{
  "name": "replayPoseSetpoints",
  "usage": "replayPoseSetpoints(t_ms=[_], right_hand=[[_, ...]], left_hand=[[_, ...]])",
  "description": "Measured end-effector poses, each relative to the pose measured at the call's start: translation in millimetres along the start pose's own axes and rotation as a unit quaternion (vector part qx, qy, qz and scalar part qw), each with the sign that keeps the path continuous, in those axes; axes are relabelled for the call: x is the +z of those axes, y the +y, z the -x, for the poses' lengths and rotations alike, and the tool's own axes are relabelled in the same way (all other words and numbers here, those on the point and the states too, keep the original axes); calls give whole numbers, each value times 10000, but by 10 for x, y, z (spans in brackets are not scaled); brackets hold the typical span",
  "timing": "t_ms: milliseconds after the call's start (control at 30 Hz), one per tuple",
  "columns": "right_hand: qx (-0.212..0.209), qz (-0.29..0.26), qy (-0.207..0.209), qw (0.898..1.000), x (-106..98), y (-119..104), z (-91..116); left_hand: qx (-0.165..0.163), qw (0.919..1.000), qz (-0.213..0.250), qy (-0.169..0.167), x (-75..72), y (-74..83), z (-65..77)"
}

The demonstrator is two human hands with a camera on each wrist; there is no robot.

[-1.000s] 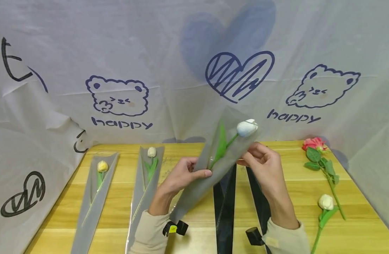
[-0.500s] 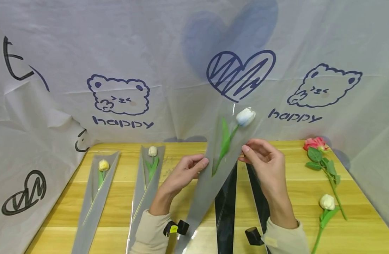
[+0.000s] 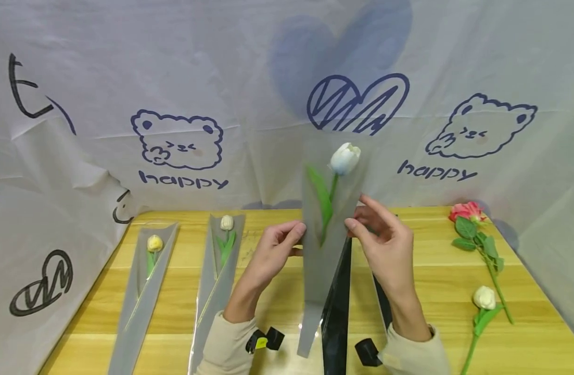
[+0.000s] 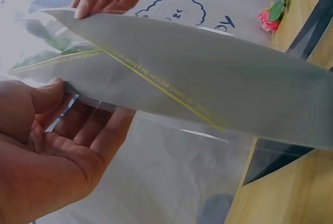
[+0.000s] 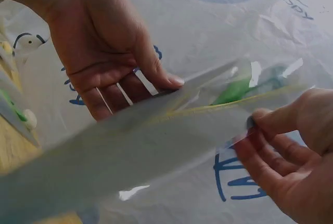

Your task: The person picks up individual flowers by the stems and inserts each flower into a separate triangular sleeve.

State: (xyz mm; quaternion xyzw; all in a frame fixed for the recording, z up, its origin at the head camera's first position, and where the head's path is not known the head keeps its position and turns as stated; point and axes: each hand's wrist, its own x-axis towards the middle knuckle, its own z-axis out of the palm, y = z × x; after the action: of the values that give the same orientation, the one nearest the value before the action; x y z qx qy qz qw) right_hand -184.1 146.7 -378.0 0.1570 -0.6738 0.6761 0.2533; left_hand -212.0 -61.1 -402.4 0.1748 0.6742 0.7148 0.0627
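A grey, translucent flower sleeve [image 3: 321, 271] stands nearly upright above the table, narrow end down. Inside it sits a white tulip [image 3: 345, 158] with a bluish base and a green leaf [image 3: 320, 192]. My left hand [image 3: 273, 255] pinches the sleeve's left edge between thumb and fingers. On the opposite edge, my right hand [image 3: 385, 245] pinches it at about the same height. The left wrist view shows a yellow printed band [image 4: 161, 86] running slantwise across the sleeve. In the right wrist view, both thumbs press its edges from the near side.
Two wrapped tulips in grey sleeves, one yellow [image 3: 154, 243] and one white [image 3: 227, 223], lie at left on the wooden table [image 3: 263, 359]. Black sleeves [image 3: 335, 323] lie beneath my hands. A pink rose [image 3: 467, 212] and a loose white tulip [image 3: 484, 298] lie at right.
The sleeve with the tulip has swung from leaning right to nearly upright, and its top has risen. My left hand now pinches its edge instead of having the thumb across its face.
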Motion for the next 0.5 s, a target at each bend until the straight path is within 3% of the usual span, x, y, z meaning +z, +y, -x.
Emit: replayPoseSetpoints(t_ms=[100,300,500], right_hand=[[-61,-163,327,9993,12,-4,-4],[135,68,492,9987,70,31,-16],[-159,-71,816,9965,142,57,-3]], left_hand=[[64,10000,41,33,17,9,-17],[166,9996,-121,189,13,-11,-29],[319,9993,-108,166,-9,-19,-3]])
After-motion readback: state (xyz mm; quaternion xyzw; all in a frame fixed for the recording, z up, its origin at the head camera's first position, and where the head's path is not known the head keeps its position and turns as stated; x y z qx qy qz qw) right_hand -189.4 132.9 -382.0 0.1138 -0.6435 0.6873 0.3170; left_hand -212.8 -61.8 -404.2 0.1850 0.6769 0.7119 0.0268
